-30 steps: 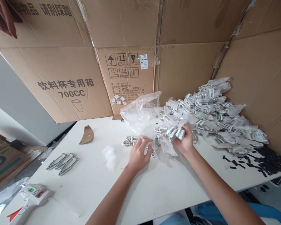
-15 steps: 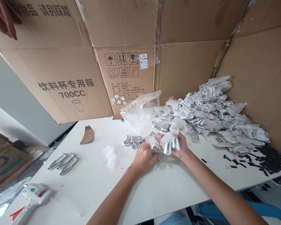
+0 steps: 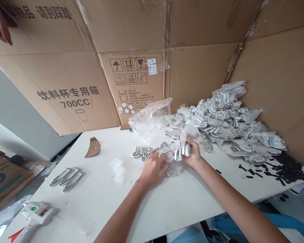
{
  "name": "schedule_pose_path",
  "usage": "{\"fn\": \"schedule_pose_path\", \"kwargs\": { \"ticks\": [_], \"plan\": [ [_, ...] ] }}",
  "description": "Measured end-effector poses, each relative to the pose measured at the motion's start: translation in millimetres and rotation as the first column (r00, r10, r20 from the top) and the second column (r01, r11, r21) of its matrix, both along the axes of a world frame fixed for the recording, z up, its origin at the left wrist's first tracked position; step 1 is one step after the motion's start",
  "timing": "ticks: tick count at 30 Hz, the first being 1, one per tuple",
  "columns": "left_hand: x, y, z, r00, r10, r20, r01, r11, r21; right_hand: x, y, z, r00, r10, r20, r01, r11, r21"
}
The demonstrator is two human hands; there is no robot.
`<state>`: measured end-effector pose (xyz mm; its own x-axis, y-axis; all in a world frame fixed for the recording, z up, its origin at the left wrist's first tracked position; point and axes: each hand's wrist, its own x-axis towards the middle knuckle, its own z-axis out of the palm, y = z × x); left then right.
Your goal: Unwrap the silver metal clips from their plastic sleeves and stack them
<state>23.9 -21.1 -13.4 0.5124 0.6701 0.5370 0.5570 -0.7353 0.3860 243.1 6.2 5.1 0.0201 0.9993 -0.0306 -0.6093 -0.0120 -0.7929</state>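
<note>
Your right hand point(image 3: 193, 155) grips rounded, film-wrapped silvery pieces point(image 3: 178, 154). Your left hand point(image 3: 154, 167) curls beside crinkled plastic point(image 3: 176, 168), its grip unclear.

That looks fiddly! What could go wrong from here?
The bunched pieces in the right hand could slip, since several are held at once amid loose plastic. The patterned pieces beside the left hand might get nudged and scattered. Some black strips lie near the edge of the table and may get knocked off.
</note>
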Motion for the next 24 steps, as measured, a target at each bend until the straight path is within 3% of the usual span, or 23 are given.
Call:
{"fn": "schedule_pose_path", "kwargs": {
  "ticks": [7, 10, 13, 15, 19, 24],
  "plan": [
    [-6.3, 2.2, 8.0, 0.966, 0.116, 0.232, -0.141, 0.985, 0.097, 12.7, 16.1, -10.7, 0.951, -0.305, -0.041, 0.308, 0.948, 0.079],
    [-8.2, -2.3, 15.1, 0.987, 0.006, 0.159, -0.024, 0.994, 0.108, 16.7, 21.4, -12.5, 0.92, -0.389, -0.053, 0.392, 0.917, 0.075],
    [-6.5, -6.8, 18.7, 0.984, -0.135, 0.114, 0.135, 0.991, 0.013, 19.6, 24.8, -15.0, 0.916, -0.399, -0.042, 0.401, 0.912, 0.084],
    [-4.8, -6.4, 18.2, 0.988, -0.094, 0.123, 0.097, 0.995, -0.016, 20.5, 25.7, -16.8, 0.919, -0.394, -0.033, 0.395, 0.915, 0.085],
    [-6.6, 1.4, 14.3, 0.998, 0.066, 0.008, -0.067, 0.994, 0.091, 18.3, 25.1, -17.7, 0.919, -0.389, -0.067, 0.392, 0.919, 0.046],
    [-11.9, 4.9, 12.9, 0.983, 0.029, -0.179, -0.023, 0.999, 0.036, 13.4, 23.4, -15.4, 0.899, -0.376, -0.226, 0.371, 0.926, -0.067]
  ]
}}
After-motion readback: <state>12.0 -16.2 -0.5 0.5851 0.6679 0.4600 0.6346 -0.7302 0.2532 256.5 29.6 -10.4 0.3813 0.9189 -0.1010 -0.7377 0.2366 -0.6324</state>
